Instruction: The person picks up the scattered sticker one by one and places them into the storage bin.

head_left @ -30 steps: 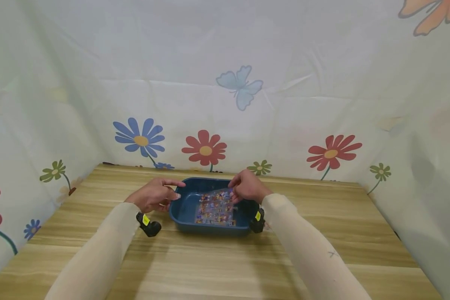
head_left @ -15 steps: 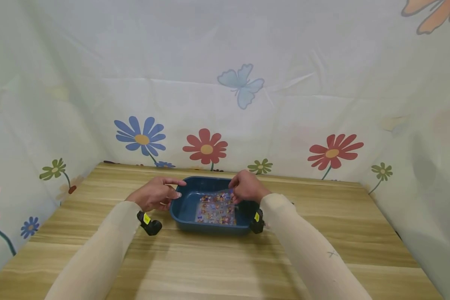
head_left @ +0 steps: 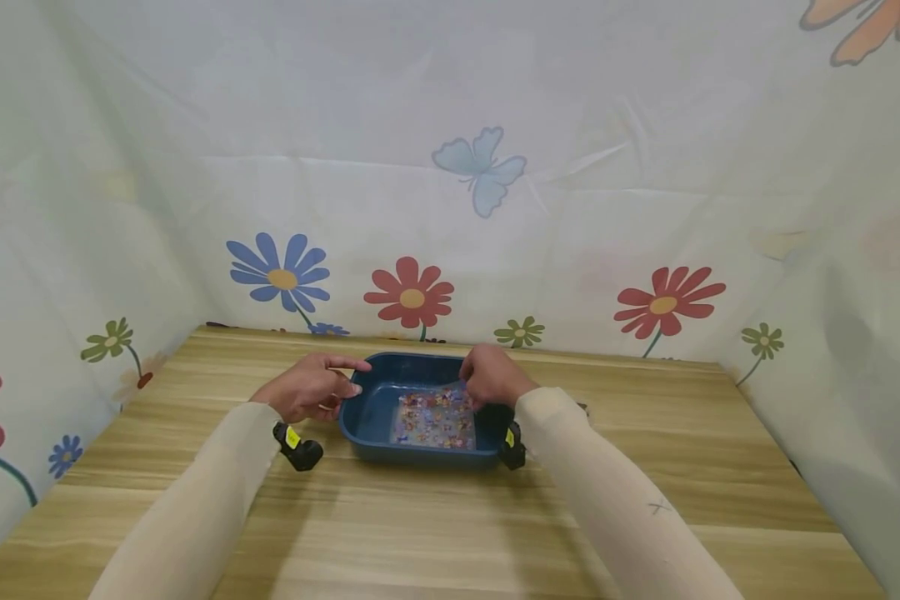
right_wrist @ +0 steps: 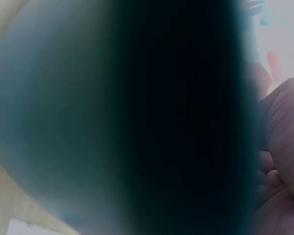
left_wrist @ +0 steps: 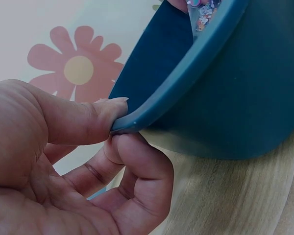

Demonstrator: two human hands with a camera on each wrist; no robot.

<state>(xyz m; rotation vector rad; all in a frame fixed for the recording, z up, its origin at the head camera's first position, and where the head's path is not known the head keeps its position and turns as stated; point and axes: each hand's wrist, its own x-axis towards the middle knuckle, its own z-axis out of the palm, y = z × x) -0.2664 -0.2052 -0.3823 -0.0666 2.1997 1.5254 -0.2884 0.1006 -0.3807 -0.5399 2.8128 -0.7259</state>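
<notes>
A dark blue rectangular plastic basin [head_left: 427,458] stands on the table. My left hand [head_left: 311,389] is at its left end. In the left wrist view, the thumb and curled forefinger of that hand pinch the basin's rim [left_wrist: 186,73]. Inside the basin lies a clear sticker sheet [head_left: 431,421] covered in small colourful pictures. My right hand [head_left: 495,377] reaches over the far right of the basin and pinches the sheet's upper right corner; its fingertips are partly hidden. The basin's blurred wall [right_wrist: 63,112] fills most of the right wrist view, with part of the right hand [right_wrist: 284,142] behind it.
The wood-grain table [head_left: 390,533] extends around the basin. A flower-printed cloth [head_left: 540,250] hangs behind and at both sides. A small dark object [head_left: 584,408] peeks out beside the right sleeve. Something white [right_wrist: 27,228] lies low in the right wrist view.
The right hand has lowered slightly with the sticker sheet's corner, and the sheet lies flatter in the basin. The left hand stays on the rim.
</notes>
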